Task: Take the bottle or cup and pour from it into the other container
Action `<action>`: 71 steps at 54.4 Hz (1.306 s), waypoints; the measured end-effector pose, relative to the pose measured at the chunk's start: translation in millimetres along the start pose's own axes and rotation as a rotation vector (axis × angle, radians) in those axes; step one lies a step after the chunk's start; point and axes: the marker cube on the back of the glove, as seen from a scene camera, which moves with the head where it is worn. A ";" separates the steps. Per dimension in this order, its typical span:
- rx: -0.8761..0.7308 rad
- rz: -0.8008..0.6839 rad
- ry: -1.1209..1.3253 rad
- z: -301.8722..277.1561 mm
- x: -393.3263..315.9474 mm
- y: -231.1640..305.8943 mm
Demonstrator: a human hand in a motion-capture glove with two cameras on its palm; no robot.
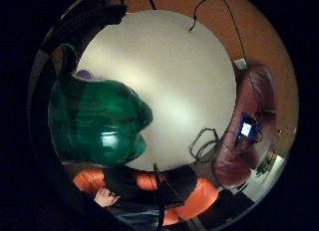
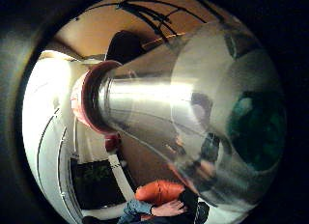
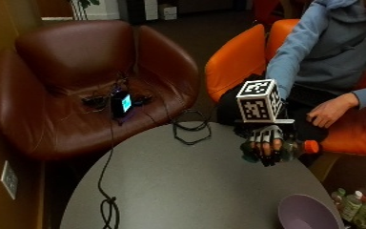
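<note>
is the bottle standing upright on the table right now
No, the gloved right hand holds the bottle on its side above the table, its orange cap pointing away from the purple bowl.

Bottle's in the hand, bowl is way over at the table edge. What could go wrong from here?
1. The right hand holds the green bottle on its side with the orange cap still on; tipped as is, nothing would pour.
2. The purple bowl sits at the table rim, apart from the bottle; a nudge might push it off.
3. A black cable lies on the table and could snag.
</note>
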 end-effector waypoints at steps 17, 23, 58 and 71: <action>-0.016 -0.040 -0.013 12.0 -28.3 0.4; -0.015 -0.047 -0.006 14.4 -34.9 -1.3; -0.012 -0.066 0.078 11.7 -46.2 -6.0; 0.007 -0.076 0.211 5.0 -52.5 -8.0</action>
